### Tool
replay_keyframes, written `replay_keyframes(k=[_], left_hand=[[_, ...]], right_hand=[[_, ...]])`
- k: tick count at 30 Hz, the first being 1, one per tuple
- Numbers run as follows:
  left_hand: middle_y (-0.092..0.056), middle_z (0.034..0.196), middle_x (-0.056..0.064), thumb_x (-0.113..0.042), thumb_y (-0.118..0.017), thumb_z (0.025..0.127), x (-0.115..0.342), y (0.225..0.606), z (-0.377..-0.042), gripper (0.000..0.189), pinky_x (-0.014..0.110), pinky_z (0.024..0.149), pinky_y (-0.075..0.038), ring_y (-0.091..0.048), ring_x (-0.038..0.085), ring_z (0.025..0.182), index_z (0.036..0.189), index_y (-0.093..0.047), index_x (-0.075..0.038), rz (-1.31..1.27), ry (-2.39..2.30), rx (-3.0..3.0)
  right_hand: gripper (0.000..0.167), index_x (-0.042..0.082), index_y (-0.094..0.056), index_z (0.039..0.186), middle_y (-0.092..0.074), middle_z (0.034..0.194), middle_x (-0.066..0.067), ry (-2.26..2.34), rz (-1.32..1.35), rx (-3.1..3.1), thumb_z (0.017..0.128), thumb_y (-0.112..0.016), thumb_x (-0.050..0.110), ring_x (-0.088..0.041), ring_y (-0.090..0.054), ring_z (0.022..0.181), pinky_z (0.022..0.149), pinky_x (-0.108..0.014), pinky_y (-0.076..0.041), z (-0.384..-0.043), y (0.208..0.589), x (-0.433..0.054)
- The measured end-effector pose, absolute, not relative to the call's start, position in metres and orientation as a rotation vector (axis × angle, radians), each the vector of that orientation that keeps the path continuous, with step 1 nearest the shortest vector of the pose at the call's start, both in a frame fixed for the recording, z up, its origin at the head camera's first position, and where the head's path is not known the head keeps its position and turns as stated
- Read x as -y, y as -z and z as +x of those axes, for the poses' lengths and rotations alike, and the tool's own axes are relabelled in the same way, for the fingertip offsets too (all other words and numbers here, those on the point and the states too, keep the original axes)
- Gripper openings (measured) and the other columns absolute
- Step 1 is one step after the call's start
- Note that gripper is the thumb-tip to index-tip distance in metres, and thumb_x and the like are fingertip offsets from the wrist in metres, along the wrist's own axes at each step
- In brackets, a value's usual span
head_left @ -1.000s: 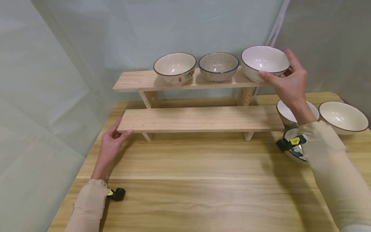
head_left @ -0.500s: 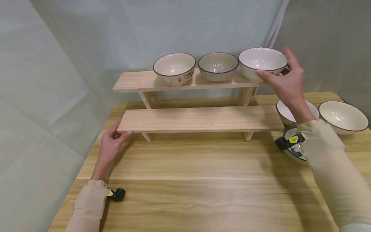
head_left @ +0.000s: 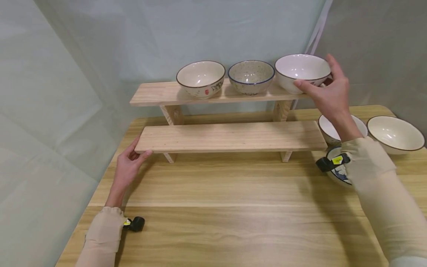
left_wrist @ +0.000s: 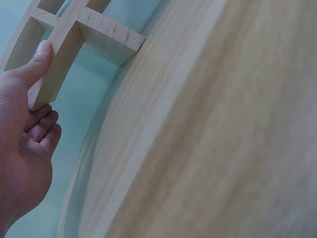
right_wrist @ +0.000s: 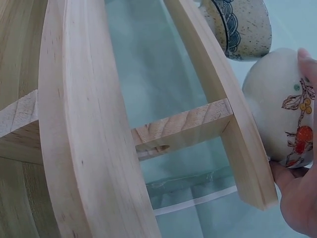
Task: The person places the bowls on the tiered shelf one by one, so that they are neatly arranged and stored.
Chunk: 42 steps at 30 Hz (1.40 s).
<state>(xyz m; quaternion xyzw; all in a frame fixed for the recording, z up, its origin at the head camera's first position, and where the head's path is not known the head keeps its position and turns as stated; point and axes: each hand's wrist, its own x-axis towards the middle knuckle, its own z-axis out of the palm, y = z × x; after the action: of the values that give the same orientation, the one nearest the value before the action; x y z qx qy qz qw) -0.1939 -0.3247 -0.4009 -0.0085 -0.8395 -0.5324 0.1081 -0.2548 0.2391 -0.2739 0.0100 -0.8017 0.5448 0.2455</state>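
My right hand grips a white bowl by its right side, thumb at the front and fingers behind. In the right wrist view that bowl shows painted red fruit and leaves, its base right at the upper shelf board. Left of it on the upper shelf stand a speckled grey bowl with a blue rim and a cream bowl with a red mark. My left hand holds the left end of the lower shelf, its thumb on one face and fingers curled beneath.
On the wooden table at right stand a white bowl, a cream bowl and a blue-patterned bowl, partly covered by my right arm. A pale curtain hangs behind the wooden rack.
My right hand has shifted the white bowl slightly left, closer to the speckled bowl. My left hand stays in place on the lower shelf.
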Motion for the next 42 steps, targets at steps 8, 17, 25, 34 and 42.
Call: replay_keyframes(k=[8, 17, 25, 34, 42], left_hand=[[-0.041, 0.156, 0.027, -0.021, -0.072, 0.101, 0.324, 0.401, -0.194, 0.076, 0.008, 0.092, -0.044, -0.048, 0.033, 0.136, 0.161, -0.030, -0.001, -0.023, 1.541, 2.477], [-0.040, 0.157, 0.026, -0.022, -0.071, 0.101, 0.325, 0.402, -0.194, 0.076, 0.008, 0.092, -0.044, -0.048, 0.031, 0.136, 0.161, -0.030, -0.002, -0.017, 1.542, 2.477], [-0.038, 0.158, 0.027, -0.021, -0.071, 0.101, 0.325, 0.401, -0.194, 0.076, 0.008, 0.092, -0.044, -0.046, 0.034, 0.138, 0.162, -0.028, -0.002, -0.024, 1.554, 2.477], [-0.039, 0.157, 0.027, -0.021, -0.071, 0.101, 0.325, 0.402, -0.194, 0.076, 0.008, 0.092, -0.044, -0.046, 0.034, 0.138, 0.162, -0.029, -0.003, -0.029, 1.548, 2.480], [-0.039, 0.157, 0.027, -0.021, -0.071, 0.101, 0.325, 0.402, -0.194, 0.076, 0.008, 0.092, -0.044, -0.046, 0.034, 0.138, 0.162, -0.029, -0.004, -0.037, 1.554, 2.477]], right_hand=[[0.098, 0.013, -0.027, 0.165, -0.041, 0.158, -0.015, -1.473, 0.047, 2.213, 0.086, -0.083, 0.030, -0.024, -0.052, 0.124, 0.096, -0.021, -0.047, -0.254, 0.272, -0.241], [0.098, 0.015, -0.022, 0.167, -0.036, 0.160, -0.015, -1.494, 0.068, 2.251, 0.089, -0.080, 0.030, -0.024, -0.047, 0.126, 0.098, -0.022, -0.044, -0.253, 0.271, -0.241], [0.100, 0.017, -0.018, 0.167, -0.035, 0.161, -0.014, -1.541, 0.117, 2.214, 0.090, -0.079, 0.027, -0.023, -0.046, 0.134, 0.109, -0.027, -0.041, -0.253, 0.272, -0.241], [0.096, 0.019, -0.018, 0.167, -0.029, 0.163, -0.011, -1.565, 0.166, 2.163, 0.091, -0.078, 0.020, -0.025, -0.040, 0.142, 0.118, -0.032, -0.032, -0.247, 0.274, -0.247], [0.092, 0.020, -0.024, 0.165, -0.036, 0.159, -0.010, -1.551, 0.162, 2.139, 0.091, -0.078, 0.013, -0.022, -0.040, 0.145, 0.119, -0.033, -0.030, -0.229, 0.280, -0.257]])
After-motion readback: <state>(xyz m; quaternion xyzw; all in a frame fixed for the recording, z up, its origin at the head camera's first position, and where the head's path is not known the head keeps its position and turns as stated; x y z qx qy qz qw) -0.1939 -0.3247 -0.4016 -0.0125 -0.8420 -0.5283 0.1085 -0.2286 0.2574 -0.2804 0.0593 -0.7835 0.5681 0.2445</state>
